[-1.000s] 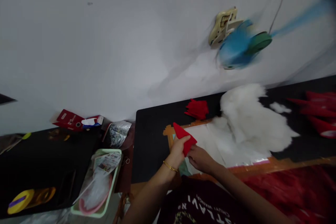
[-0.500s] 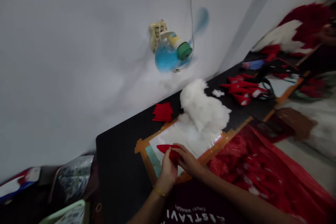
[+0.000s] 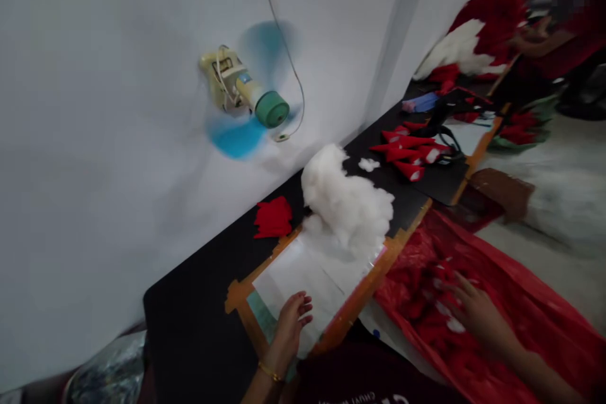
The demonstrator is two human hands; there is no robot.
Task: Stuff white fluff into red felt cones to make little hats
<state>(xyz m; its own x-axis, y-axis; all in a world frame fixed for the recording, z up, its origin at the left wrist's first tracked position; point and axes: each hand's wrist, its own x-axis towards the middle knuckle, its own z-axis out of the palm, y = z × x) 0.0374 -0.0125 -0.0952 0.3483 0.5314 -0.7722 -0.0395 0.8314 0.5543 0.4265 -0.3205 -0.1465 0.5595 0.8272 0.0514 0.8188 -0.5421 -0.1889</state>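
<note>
Over the white sheet (image 3: 303, 281) taped to the black table, my left hand (image 3: 293, 319) is empty, its fingers loosely bent and apart. My right hand (image 3: 473, 309) reaches over the red plastic bag (image 3: 511, 278) beside the table, fingers spread. Below it lie red cloth pieces (image 3: 426, 312) with white ends, and I see nothing gripped in that hand. A fluffy heap of white stuffing (image 3: 348, 199) rests on the far part of the sheet. Left of the heap is a small stack of red cloth (image 3: 273, 217).
A wall fan (image 3: 255, 101) with blurred blue blades hangs above the table, its cord dangling. Several red stuffed cones (image 3: 402, 148) lie farther along. Another person's arm (image 3: 544, 44) is at the far right by red and white material. A brown box (image 3: 504, 192) stands on the floor.
The red pointed piece held between both hands has left them. My right hand has moved right to the red bag; my left stays over the sheet, empty. The view has turned right.
</note>
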